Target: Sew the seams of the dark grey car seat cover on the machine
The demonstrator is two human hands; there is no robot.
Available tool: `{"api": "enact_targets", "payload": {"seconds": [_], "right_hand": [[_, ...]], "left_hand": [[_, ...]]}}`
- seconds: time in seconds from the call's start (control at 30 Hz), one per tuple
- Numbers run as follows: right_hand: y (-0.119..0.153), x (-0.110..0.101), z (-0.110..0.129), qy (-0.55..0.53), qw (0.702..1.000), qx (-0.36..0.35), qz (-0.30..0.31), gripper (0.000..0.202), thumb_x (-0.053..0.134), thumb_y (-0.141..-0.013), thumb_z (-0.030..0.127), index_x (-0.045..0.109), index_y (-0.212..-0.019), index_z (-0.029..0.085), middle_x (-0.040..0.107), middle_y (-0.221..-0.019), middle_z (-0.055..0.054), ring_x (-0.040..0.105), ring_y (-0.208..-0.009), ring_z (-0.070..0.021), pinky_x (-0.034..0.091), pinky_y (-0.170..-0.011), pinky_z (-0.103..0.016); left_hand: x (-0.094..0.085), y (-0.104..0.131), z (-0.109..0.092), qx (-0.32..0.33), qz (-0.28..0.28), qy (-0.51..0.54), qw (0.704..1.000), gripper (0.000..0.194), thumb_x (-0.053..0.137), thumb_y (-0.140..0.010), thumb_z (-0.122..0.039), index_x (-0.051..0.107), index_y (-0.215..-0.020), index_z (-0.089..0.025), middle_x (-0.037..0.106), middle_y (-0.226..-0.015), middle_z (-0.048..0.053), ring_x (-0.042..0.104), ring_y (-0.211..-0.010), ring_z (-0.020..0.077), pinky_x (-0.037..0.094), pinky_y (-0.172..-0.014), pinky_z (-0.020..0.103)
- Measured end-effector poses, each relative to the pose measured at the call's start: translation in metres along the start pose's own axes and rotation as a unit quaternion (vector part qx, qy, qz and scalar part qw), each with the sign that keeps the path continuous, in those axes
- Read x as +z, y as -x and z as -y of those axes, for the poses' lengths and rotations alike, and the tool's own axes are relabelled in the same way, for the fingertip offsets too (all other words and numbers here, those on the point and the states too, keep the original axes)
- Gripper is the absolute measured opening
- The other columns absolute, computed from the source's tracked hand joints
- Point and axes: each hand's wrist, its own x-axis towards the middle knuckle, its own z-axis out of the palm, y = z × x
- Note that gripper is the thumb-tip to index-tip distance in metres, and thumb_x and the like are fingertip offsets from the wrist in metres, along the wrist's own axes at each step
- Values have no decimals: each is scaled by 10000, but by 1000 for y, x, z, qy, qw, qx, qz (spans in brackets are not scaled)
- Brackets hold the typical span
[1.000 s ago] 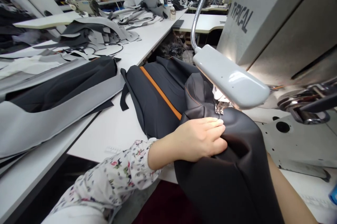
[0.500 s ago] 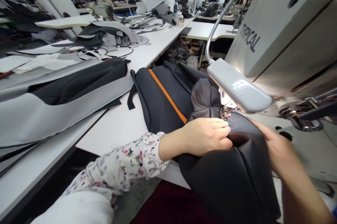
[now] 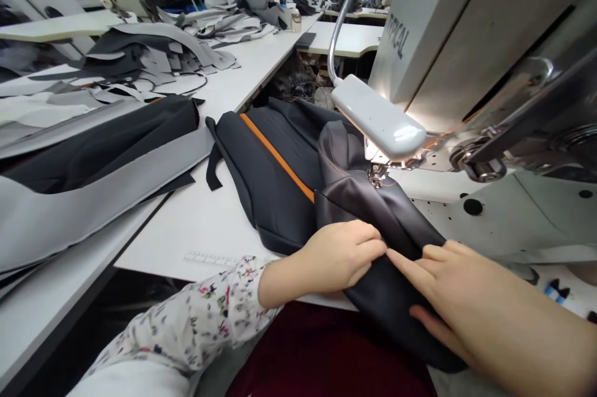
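A dark leatherette cover (image 3: 270, 179) with an orange stripe (image 3: 280, 157) lies bunched on the sewing table. Its shiny grey-brown part runs beneath the presser foot (image 3: 377, 174) of the sewing machine (image 3: 433, 23). My left hand (image 3: 338, 257) is closed on the cover's near edge, in front of the foot. Close beside it, my right hand (image 3: 459, 285) holds the same edge, index finger stretched toward the left fingertips and thumb on the near side. The two hands almost meet. The needle tip cannot be made out.
A white lamp (image 3: 377, 117) on a bendable neck hangs over the foot. Orange thread (image 3: 441, 135) runs along the machine head. On the left table lie grey and black cut pieces (image 3: 107, 191). A ruler scale (image 3: 209, 258) marks the table's front edge.
My left hand has slid nearer to me along the cover. My right hand has come from behind the cover to its near edge. The view has shifted right.
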Motion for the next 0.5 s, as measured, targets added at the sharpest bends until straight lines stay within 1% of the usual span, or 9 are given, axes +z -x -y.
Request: {"api": "enact_targets", "payload": {"seconds": [0.07,0.1,0.13,0.2,0.27,0.33,0.4,0.43,0.5], "right_hand": [[8,13,2,36,999,-20,-6,465,577,-669,107,692,-1119,86,634,-655,-23,556,-564,-201,422,-584,-364],[11,15,4,37,999,-30,-19,464,555,-670,71,694,-1113,62,628,-657,-27,545,-567,-193,415,-595,-358],[12,15,6,24,999,-35,-29,457,530,-687,37,692,-1114,57,625,-667,-26,537,-574,-184,411,-607,-350],[13,9,13,-46,997,-40,-56,401,478,-792,0,687,-1119,99,629,-700,-15,536,-609,-166,407,-630,-332],[10,2,19,-133,985,-52,-101,344,423,-925,31,683,-1119,145,653,-739,-11,546,-648,-156,416,-645,-323],[7,-3,24,-189,970,-68,-139,328,379,-1017,94,691,-1076,174,691,-771,-24,579,-684,-159,449,-661,-326],[6,-4,28,-211,955,-64,-196,363,348,-1060,150,706,-1034,200,728,-814,-41,638,-740,-169,502,-699,-323],[6,-4,30,-216,951,-57,-215,365,354,-1064,169,714,-1031,217,751,-870,-48,675,-806,-176,532,-749,-319],[9,-3,33,-212,952,-41,-215,327,404,-1050,193,725,-1081,249,778,-1035,-48,711,-990,-190,560,-923,-325]], "left_hand": [[7,0,-4,-32,71,1,997,288,437,-1010,-141,649,-1204,-130,700,-1226,112,676,-1097,213,580,-957,325],[9,-2,-5,-39,83,4,996,307,433,-1006,-127,633,-1238,-130,688,-1263,117,664,-1136,221,561,-1003,338],[11,-3,-5,-39,84,13,996,326,427,-993,-107,622,-1254,-132,679,-1282,121,651,-1166,222,539,-1042,340],[13,-6,-3,-29,65,52,996,363,427,-932,-60,616,-1234,-133,668,-1282,126,622,-1206,211,505,-1083,318],[11,-9,2,-13,30,91,995,352,436,-852,-32,630,-1121,-152,691,-1189,107,624,-1161,191,488,-1089,309],[1,-11,7,9,-16,94,995,276,422,-821,-29,611,-945,-186,711,-1003,57,645,-1016,172,476,-1089,347],[-17,-10,10,48,-82,50,994,232,403,-863,-39,565,-842,-204,692,-841,15,637,-885,161,481,-1066,393],[-30,-9,10,64,-121,14,990,226,409,-895,-50,556,-826,-208,687,-805,5,626,-854,159,493,-1041,402],[-56,-4,7,83,-188,-72,976,199,468,-938,-82,563,-820,-211,692,-792,3,601,-828,160,531,-979,390]]}}
